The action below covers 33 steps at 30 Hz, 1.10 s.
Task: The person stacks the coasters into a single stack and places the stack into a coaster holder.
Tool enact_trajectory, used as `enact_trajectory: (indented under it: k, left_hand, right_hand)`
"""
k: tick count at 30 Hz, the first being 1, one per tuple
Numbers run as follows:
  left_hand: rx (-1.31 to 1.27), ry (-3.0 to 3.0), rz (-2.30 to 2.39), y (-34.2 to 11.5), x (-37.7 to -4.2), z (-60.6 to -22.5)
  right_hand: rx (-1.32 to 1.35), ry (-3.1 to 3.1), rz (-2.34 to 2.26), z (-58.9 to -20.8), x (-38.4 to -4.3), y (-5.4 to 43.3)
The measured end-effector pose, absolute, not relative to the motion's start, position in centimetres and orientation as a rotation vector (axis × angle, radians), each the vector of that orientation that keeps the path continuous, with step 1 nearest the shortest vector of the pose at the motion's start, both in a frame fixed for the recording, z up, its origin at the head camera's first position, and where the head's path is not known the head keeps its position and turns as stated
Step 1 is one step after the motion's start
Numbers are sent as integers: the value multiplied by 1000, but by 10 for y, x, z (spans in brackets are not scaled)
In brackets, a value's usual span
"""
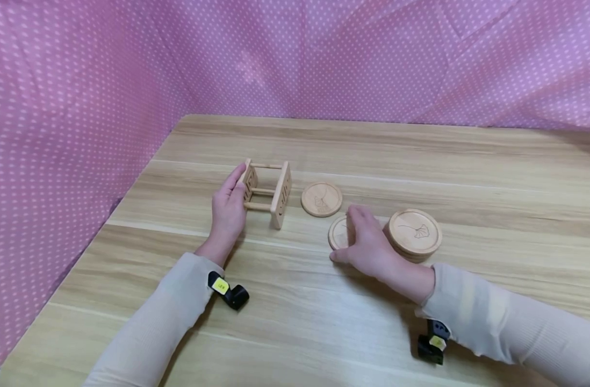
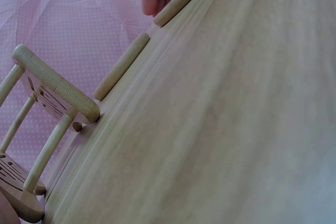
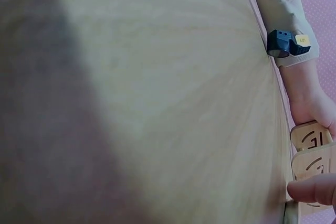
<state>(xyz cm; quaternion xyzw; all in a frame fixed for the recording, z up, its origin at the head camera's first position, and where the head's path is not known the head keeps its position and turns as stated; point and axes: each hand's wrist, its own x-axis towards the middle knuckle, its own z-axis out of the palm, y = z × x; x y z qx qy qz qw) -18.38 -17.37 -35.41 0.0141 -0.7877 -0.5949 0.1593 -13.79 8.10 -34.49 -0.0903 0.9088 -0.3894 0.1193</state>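
Note:
My left hand holds the left panel of a small wooden coaster rack, which has two cut-out side panels joined by round rods. The rack stands on the table with nothing between its panels. My right hand spans a round wooden coaster, thumb at its near edge and fingers at its far edge; the palm hides its right part. In the left wrist view this coaster lies low at the tabletop. Between it and the rack lies another coaster, engraved with a leaf.
Right of my right hand is a stack of coasters, the top one engraved with a ginkgo leaf. All stand on a wood-grain table. A pink polka-dot cloth hangs behind and along the left side.

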Motion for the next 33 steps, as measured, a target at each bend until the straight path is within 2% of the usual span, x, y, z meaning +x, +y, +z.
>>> enact_trajectory:
  k: [33]
  left_hand:
    - [76, -2251, -1709, -173, -183, -354]
  right_hand:
    - [-254, 2676, -1142, -343, -138, 81]
